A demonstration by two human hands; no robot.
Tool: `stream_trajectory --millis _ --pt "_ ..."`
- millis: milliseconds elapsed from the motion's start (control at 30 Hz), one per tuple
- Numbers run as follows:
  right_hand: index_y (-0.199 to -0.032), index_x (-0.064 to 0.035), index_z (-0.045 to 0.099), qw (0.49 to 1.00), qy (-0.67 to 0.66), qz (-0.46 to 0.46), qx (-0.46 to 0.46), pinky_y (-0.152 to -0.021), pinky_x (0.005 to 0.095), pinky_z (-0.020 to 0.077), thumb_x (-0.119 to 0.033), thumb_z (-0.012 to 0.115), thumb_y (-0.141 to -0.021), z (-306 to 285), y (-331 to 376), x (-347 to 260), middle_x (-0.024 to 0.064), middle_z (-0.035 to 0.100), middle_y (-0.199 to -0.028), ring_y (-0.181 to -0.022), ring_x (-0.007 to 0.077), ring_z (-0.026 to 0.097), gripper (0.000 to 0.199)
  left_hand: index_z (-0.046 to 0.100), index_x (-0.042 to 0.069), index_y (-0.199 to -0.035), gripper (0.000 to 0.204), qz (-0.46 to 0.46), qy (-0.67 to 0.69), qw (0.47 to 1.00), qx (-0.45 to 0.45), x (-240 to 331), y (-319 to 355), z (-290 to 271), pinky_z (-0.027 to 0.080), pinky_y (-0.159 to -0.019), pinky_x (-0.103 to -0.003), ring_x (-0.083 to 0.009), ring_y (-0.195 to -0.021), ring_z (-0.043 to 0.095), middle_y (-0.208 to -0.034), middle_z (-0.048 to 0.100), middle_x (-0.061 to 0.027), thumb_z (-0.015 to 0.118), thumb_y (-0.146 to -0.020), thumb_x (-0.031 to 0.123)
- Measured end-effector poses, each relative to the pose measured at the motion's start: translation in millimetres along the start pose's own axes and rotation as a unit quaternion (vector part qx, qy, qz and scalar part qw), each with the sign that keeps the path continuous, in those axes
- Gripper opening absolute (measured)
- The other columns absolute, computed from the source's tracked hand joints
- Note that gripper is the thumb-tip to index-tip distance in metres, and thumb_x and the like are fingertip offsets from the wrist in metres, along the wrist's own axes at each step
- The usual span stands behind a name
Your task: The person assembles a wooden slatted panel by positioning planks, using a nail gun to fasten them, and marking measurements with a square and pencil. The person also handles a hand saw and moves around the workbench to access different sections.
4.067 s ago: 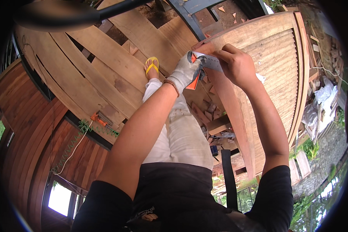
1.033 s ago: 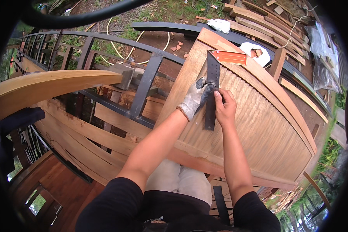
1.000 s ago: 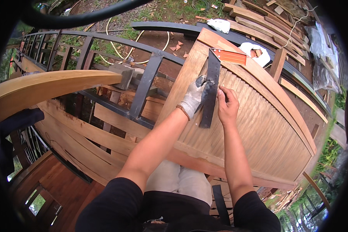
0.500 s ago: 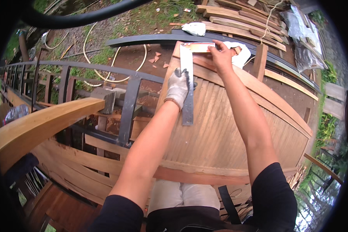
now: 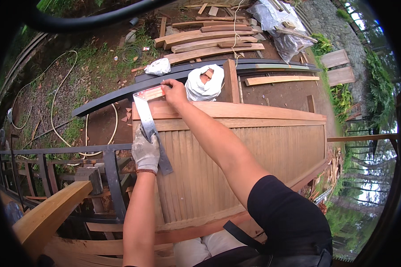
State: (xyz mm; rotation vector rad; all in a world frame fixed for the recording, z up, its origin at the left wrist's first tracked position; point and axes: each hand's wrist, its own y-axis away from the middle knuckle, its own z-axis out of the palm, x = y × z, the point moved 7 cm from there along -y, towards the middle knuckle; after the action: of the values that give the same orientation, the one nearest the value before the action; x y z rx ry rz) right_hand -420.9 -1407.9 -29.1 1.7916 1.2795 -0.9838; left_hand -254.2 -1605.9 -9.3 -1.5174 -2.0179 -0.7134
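A large slatted wooden panel [image 5: 254, 151] lies in front of me. A metal try square [image 5: 143, 113] rests along its left edge, its wooden stock [image 5: 150, 93] at the far left corner. My left hand [image 5: 146, 150], in a grey work glove, presses the steel blade flat onto the panel. My bare right hand [image 5: 173, 92] reaches to the far corner and holds the stock's right end.
A black metal railing [image 5: 107, 167] and a curved timber handrail [image 5: 49, 216] stand at the left. Beyond the panel are a curved dark beam [image 5: 120, 91], white bags [image 5: 205, 82], stacked planks [image 5: 209, 42], a hose [image 5: 53, 107] and grass.
My view has swung up and out over the panel. The square moved from mid-panel to the far left corner. My right hand went from the blade to the stock.
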Motion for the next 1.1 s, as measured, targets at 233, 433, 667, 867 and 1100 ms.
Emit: stream_trajectory --millis 233,433,667,867,1100 --pt "-0.108 -0.0046 0.074 0.998 -0.01 -0.047 -0.044 -0.071 0.0252 0.0502 -0.012 0.068 -0.093 9.7 -10.4 -9.5 0.0049 0.072 -0.095 -0.081 0.0107 0.062 0.018 0.05 0.021 -0.142 0.061 0.168 -0.121 0.976 0.067 7.6 -2.9 -18.2 0.02 -0.117 -0.056 -0.0372 -0.14 0.03 -0.147 0.04 -0.0141 0.066 -0.083 0.032" --pt "-0.108 -0.0064 0.075 0.997 -0.01 -0.038 -0.072 -0.066 0.0249 0.0461 -0.014 0.07 -0.092 12.4 -14.1 -3.6 0.0024 0.07 -0.092 -0.073 0.0086 0.057 0.018 0.045 0.023 -0.148 0.059 0.189 -0.142 0.972 0.001 10.1 -3.4 -3.2 0.017 -0.12 -0.055 -0.0357 -0.146 0.026 -0.157 0.033 -0.0109 0.059 -0.092 0.033" --pt "-0.109 -0.0088 0.076 0.997 -0.018 -0.06 -0.051 -0.082 0.0296 0.0492 -0.017 0.069 -0.092 19.3 -27.8 1.4 0.0064 0.074 -0.095 -0.086 0.0135 0.064 0.02 0.042 0.024 -0.151 0.061 0.198 -0.147 0.969 -0.024 14.3 -4.4 -3.8 0.011 -0.12 -0.059 -0.0377 -0.147 0.026 -0.16 0.031 -0.0104 0.056 -0.093 0.038" --pt "-0.111 -0.0109 0.076 0.997 0.02 -0.058 -0.05 -0.085 0.0296 0.0493 -0.018 0.069 -0.091 22.1 -30.4 1.8 0.0088 0.074 -0.1 -0.091 0.0156 0.066 0.022 0.037 0.022 -0.154 0.064 0.203 -0.178 0.963 -0.018 17.7 -7.9 -2.9 0.004 -0.121 -0.062 -0.036 -0.15 0.02 -0.162 0.028 -0.0073 0.054 -0.095 0.042" --pt "-0.115 -0.0058 0.074 0.994 0.063 -0.067 -0.058 -0.08 0.0254 0.0496 -0.018 0.073 -0.091 25.5 -24.9 -7.7 0.0055 0.072 -0.102 -0.089 0.0106 0.063 0.027 0.033 0.021 -0.155 0.066 0.171 -0.174 0.97 -0.011 16.9 -15.3 4.1 0.004 -0.12 -0.062 -0.0365 -0.15 0.02 -0.161 0.03 -0.0073 0.052 -0.096 0.044"
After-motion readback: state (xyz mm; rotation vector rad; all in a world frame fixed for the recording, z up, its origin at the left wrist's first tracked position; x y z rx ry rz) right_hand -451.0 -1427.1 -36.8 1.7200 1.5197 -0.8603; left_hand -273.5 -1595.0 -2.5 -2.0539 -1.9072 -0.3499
